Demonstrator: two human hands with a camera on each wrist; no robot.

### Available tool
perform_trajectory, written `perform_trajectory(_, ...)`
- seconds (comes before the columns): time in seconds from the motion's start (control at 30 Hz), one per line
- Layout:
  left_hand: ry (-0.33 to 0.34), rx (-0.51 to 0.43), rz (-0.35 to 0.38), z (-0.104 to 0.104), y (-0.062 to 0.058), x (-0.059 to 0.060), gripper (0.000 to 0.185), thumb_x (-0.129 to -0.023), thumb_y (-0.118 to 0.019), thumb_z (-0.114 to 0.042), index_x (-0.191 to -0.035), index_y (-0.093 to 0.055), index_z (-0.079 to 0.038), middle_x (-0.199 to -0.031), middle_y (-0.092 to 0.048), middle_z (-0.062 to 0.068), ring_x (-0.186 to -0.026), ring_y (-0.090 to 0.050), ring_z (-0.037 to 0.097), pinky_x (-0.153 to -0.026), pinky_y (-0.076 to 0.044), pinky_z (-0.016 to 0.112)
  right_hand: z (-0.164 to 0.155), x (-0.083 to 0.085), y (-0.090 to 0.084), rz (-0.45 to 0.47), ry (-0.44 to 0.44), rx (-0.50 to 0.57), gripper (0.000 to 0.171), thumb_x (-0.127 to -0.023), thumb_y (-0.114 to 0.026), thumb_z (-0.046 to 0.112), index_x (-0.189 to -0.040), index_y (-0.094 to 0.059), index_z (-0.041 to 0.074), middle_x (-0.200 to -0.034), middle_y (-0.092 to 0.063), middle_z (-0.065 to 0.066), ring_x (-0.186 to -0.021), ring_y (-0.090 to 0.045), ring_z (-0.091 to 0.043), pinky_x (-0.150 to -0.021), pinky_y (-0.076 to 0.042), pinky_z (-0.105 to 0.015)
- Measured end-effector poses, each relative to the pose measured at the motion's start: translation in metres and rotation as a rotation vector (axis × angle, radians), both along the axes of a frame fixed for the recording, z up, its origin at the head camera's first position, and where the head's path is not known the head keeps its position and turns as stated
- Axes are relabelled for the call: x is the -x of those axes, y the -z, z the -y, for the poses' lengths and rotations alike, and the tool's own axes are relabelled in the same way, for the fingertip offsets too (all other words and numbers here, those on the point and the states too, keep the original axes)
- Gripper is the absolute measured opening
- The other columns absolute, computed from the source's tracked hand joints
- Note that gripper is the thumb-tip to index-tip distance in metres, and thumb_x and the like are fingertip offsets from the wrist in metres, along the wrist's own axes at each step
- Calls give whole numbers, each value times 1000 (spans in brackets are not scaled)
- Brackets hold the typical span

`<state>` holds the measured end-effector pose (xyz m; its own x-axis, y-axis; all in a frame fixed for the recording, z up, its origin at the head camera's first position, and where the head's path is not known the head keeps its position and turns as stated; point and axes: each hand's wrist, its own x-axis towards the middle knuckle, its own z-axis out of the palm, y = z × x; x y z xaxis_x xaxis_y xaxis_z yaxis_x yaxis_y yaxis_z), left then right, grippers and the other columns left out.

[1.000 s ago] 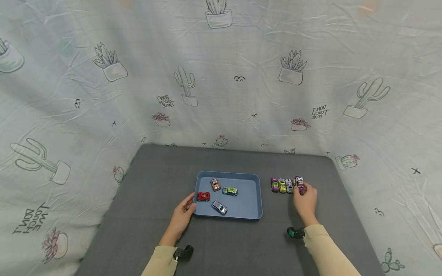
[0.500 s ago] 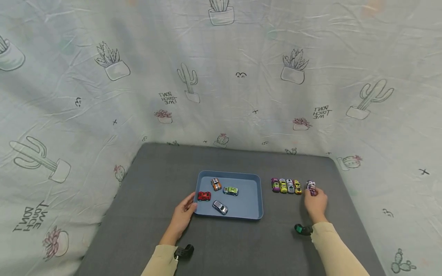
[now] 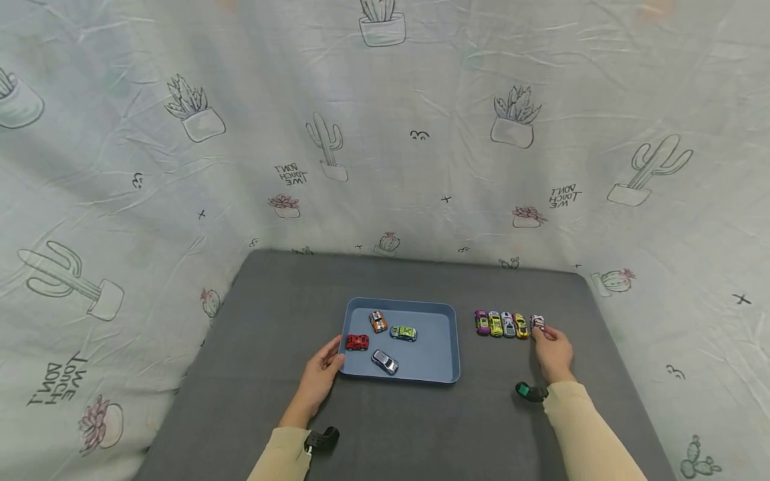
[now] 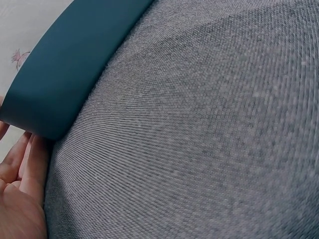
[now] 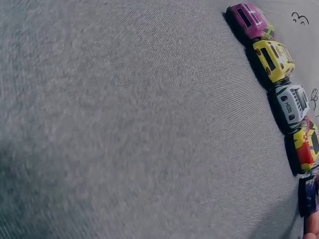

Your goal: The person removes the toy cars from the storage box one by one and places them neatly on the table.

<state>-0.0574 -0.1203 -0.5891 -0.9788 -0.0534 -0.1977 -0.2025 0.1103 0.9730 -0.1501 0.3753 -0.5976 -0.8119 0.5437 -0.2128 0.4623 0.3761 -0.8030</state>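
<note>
My right hand [image 3: 555,354] pinches a small white-and-purple toy car [image 3: 537,322] at the right end of a row on the table. In the right wrist view that toy car [image 5: 308,195] shows its dark end, and only fingertips [image 5: 311,228] appear beside it. Left of it stand a yellow-and-red car [image 3: 521,326], a white one [image 3: 508,325], a yellow one [image 3: 495,324] and a purple one [image 3: 482,323]. My left hand [image 3: 319,379] grips the blue tray [image 3: 427,347] by its near left corner. Seen from the left wrist, fingers [image 4: 36,172] reach under the tray wall [image 4: 65,59].
Inside the tray lie an orange car [image 3: 377,321], a green car [image 3: 403,333], a red car [image 3: 357,343] and a silver car [image 3: 384,362]. A grey cloth covers the table [image 3: 421,427]. A patterned curtain [image 3: 385,167] hangs behind and along both sides.
My right hand moved right past the yellow-and-red car with the white-and-purple car, then brought it back close beside the row's end. The left hand has stayed at the tray.
</note>
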Motion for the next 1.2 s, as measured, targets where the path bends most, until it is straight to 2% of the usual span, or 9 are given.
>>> perform_trajectory(0.1,-15,-6,8,2,12,1,50,-98,-59,-19,-146,-44,-16,-144,-46,16,-130,-44,30,-105,-37,47,2,0,-1,2,0,-19,48,-100,-50,26,-135,-49,-7,-123,-54,-25,-110,-49,-35,-75,-43,-31)
perform_trajectory(0.23,-23,9,-3,2,16,1,52,-97,-60,-27,-146,-45,-20,-143,-48,13,-129,-45,28,-105,-38,45,4,-1,-2,-7,-19,-47,45,-100,-48,23,-136,-50,-5,-122,-54,-25,-118,-38,-41,-92,-36,-49)
perform_trajectory(0.33,-32,11,-7,1,16,1,52,-96,-62,-28,-145,-46,-21,-142,-49,11,-128,-47,27,-104,-39,45,4,-2,-1,-6,-38,-63,45,-101,-46,22,-137,-49,-4,-124,-53,-26,-122,-31,-44,-97,-28,-54)
perform_trajectory(0.67,-19,-3,0,2,16,0,51,-97,-61,-27,-145,-47,-20,-142,-49,11,-128,-46,27,-104,-39,45,3,-3,1,3,-65,-70,46,-103,-42,27,-139,-48,-2,-130,-49,-27,-123,-28,-46,-97,-27,-57)
perform_trajectory(0.97,-36,-17,4,0,15,-1,49,-97,-61,-26,-144,-48,-23,-140,-51,9,-127,-48,24,-104,-39,45,3,-3,-3,21,-63,-60,50,-104,-40,31,-140,-46,-4,-132,-47,-28,-125,-27,-47,-99,-26,-58)
perform_trajectory(1.1,-31,-15,2,1,15,-1,48,-96,-62,-28,-143,-49,-25,-139,-52,6,-126,-48,23,-102,-41,43,3,-7,-5,6,-52,-23,56,-104,-37,35,-141,-42,-6,-131,-45,-30,-123,-36,-44,-98,-34,-56)
perform_trajectory(1.2,-30,-10,2,2,16,0,49,-96,-62,-31,-143,-49,-26,-139,-52,6,-125,-49,23,-101,-42,42,8,-10,-11,-48,-38,-44,54,-103,-40,33,-139,-42,-8,-129,-45,-30,-117,-44,-42,-94,-39,-54)
